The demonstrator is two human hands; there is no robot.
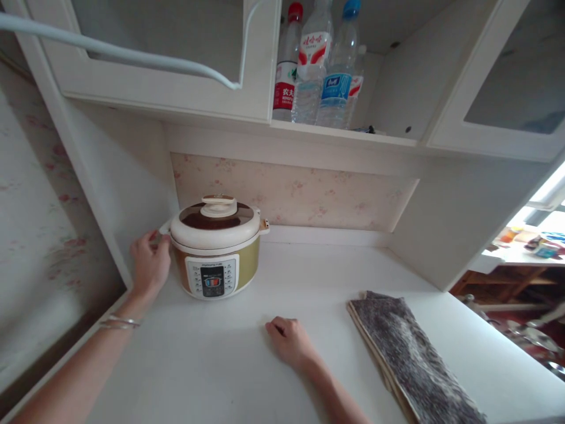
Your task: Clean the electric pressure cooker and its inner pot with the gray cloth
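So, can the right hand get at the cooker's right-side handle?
Probably yes: the right hand rests on bare counter in front of the cooker, nothing stands between it and that handle, and the left hand is at the other side.

A squat cream-and-olive electric pressure cooker with a brown lid [216,247] stands on the white laminate counter [309,277], and the left hand [150,262] sits at its nine o'clock, fingertips against the cooker's side handle. The right hand [289,338] rests loosely curled on the counter at the cooker's five o'clock, holding nothing. A folded grey speckled cloth [410,353] lies at that hand's three o'clock, and clear plastic water bottles [318,65] stand on the shelf at the cooker's one o'clock.
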